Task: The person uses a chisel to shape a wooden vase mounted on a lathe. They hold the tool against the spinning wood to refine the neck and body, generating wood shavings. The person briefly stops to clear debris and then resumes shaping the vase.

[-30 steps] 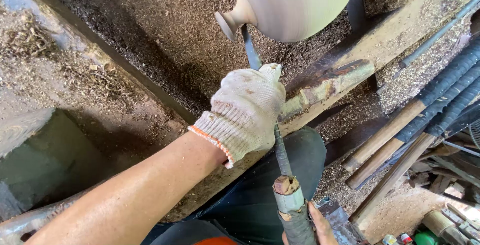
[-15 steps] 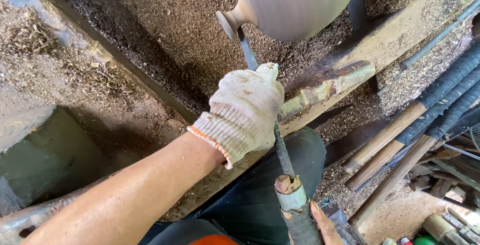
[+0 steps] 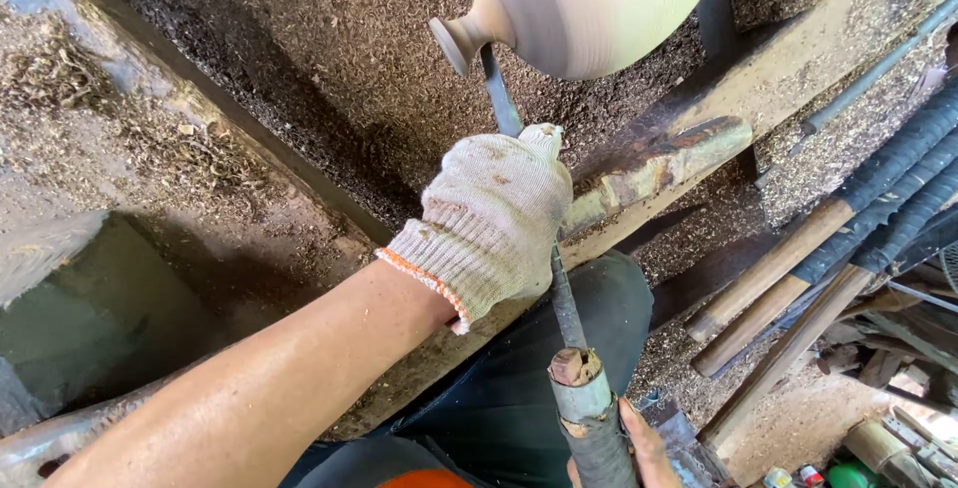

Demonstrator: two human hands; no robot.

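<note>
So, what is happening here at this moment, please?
A person is working a rounded wooden piece with a long metal turning tool. The left hand, in a knit work glove, presses the tool shaft down on a wooden rest, and the blade tip meets the piece near its narrow neck. The bare right hand holds the handle end low in the picture. Sawdust covers everything around, and spare tool handles lie to the right.

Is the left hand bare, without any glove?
No, the left hand wears a white knitted glove with an orange cuff edge while it presses on the long metal chisel.
</note>
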